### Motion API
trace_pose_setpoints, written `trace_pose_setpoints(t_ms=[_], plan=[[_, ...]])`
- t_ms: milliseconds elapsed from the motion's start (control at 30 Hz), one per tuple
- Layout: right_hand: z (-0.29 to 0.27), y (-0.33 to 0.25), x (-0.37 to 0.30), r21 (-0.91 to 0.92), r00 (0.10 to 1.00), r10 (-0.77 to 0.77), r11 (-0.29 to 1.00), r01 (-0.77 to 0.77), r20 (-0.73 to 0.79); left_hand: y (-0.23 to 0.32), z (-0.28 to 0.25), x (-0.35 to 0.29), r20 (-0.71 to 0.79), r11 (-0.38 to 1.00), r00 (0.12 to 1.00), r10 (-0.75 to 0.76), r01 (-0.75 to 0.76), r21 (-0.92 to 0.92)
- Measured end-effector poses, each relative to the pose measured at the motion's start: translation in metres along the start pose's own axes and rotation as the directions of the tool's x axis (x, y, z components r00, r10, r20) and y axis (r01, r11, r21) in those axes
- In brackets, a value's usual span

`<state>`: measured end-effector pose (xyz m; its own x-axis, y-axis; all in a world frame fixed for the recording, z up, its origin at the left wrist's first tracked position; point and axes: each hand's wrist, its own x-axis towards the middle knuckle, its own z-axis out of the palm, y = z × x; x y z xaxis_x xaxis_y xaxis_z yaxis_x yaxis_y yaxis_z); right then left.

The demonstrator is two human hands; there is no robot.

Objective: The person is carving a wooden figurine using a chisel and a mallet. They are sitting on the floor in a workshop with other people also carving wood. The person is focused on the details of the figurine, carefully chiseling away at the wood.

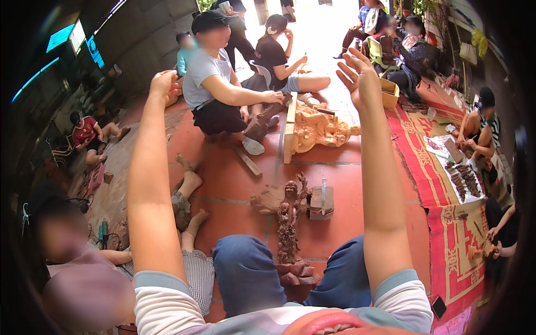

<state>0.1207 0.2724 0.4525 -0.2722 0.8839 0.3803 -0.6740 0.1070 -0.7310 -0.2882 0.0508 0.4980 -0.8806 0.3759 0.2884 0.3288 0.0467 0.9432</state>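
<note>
Both my arms are stretched out and raised in front of me. My left hand (164,86) is up at the left with its fingers curled in, and nothing shows in it. At the right, my right hand (360,81) is raised with its fingers spread, holding nothing. Below and between my arms, a dark reddish wood statue (290,223) of a robed figure stands upright between my knees, touched by neither hand. Just behind it are a wood block (321,202) with a flat chisel-like tool (324,192) on it and a rough wood piece (268,199).
A larger pale wood carving (321,129) lies on the red tile floor (234,187) farther off, beside a seated person (209,78). Another person (84,268) sits close at my left. A red patterned mat (446,223) with small dark carvings (463,178) runs along the right.
</note>
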Motion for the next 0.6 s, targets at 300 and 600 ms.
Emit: trace_pose_setpoints(t_ms=[300, 600], plan=[[0.002, -0.007, -0.004, -0.042, 0.999, -0.024, 0.999, 0.026, 0.031, 0.012, -0.033, 0.009, -0.031, 0.995, 0.999, 0.022, -0.019, 0.097], [0.004, -0.005, -0.008, -0.099, 0.998, 0.000, 0.995, 0.006, 0.057, 0.011, -0.053, 0.014, -0.068, 0.983, 0.998, 0.013, 0.000, 0.181]])
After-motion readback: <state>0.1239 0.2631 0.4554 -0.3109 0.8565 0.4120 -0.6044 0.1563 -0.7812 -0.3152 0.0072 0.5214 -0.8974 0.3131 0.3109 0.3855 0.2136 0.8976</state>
